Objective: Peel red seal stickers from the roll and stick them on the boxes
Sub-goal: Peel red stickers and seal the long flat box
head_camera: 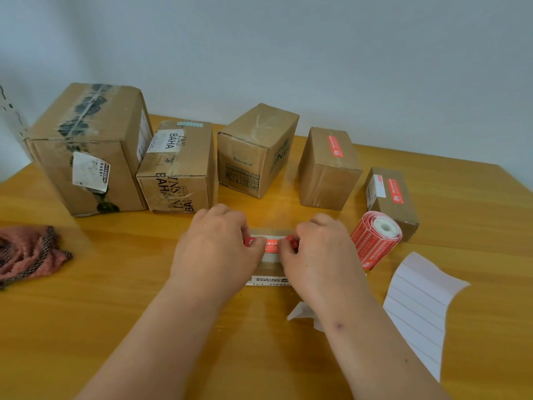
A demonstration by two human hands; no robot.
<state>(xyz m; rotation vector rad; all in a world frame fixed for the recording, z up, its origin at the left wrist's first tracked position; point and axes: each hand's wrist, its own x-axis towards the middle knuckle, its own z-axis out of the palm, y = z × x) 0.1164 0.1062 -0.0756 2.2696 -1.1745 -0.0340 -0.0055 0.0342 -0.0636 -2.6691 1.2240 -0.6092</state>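
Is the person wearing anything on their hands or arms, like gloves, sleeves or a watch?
No. The left hand and right hand are bare, with no gloves or rings showing. Both forearms are uncovered as far as the picture's lower edge, with no sleeve, watch or bracelet. A small dark mark sits on the right forearm near the wrist.

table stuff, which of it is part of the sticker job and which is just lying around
Part of the job:
- red seal sticker, pinched by left hand and right hand
- red sticker roll
- small flat box under the hands
- five brown cardboard boxes

Lying about:
- pink knitted cloth
- white backing strip
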